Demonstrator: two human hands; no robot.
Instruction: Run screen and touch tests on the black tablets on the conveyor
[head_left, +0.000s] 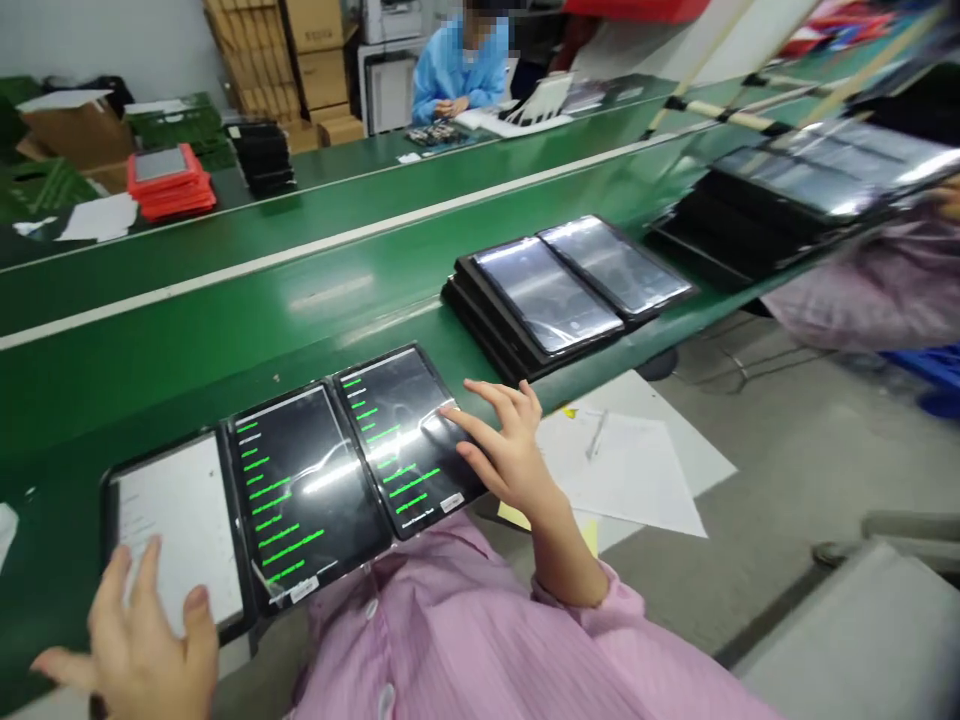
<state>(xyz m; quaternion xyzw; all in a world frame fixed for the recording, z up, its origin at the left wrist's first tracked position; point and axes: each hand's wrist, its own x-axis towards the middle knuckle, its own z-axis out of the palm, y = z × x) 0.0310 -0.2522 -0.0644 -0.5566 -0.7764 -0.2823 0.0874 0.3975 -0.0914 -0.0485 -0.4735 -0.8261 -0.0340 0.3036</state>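
Note:
Three tablets lie side by side at the near edge of the green bench (225,320). The left tablet (176,520) shows a white screen; my left hand (139,640) hovers over its lower edge with fingers spread, holding nothing. The middle tablet (304,490) and the right tablet (401,435) show dark screens with green text lines. My right hand (502,445) rests at the right tablet's right edge, an extended finger touching its screen.
Further right, two stacks of dark tablets (570,285) sit on the bench, then black trays (795,190) beside a person in a pink sleeve (877,290). Red trays (171,180) and cardboard boxes (75,130) stand far left. A person in blue (457,70) sits opposite. Papers (622,465) lie on the floor.

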